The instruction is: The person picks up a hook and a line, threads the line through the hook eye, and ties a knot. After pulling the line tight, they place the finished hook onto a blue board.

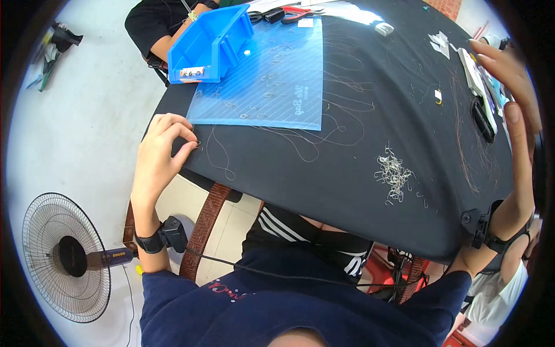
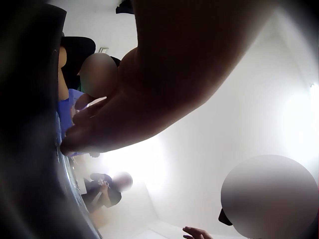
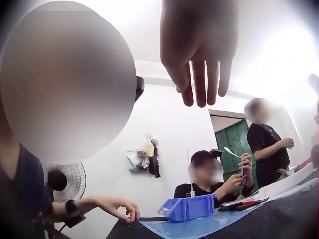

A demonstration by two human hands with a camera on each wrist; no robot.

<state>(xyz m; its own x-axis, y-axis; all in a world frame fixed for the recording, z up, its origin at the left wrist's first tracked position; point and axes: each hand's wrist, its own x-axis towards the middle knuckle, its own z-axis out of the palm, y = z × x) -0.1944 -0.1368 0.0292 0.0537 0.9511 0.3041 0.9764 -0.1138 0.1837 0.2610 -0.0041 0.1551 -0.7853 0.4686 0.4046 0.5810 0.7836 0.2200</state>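
At the table's left edge my left hand (image 1: 161, 147) pinches a small fish hook (image 1: 199, 143) between thumb and index finger. A thin fishing line (image 1: 218, 165) loops away from it over the black cloth. My right hand (image 1: 514, 92) is raised above the right side of the table, its fingers extended and holding nothing; the right wrist view shows the same hand (image 3: 199, 45) with fingers straight. Just beyond the left hand, a blue file bag (image 1: 289, 98) lies flat with several hooks on it. A pile of loose silver hooks (image 1: 394, 176) lies right of centre.
A blue plastic bin (image 1: 217, 49) stands on the bag's far left corner. Red-handled pliers (image 1: 295, 14) lie at the back. Long strands of line (image 1: 462, 139) and a black case (image 1: 483, 120) are at the right. A fan (image 1: 66, 257) stands left; other people sit and stand around the table.
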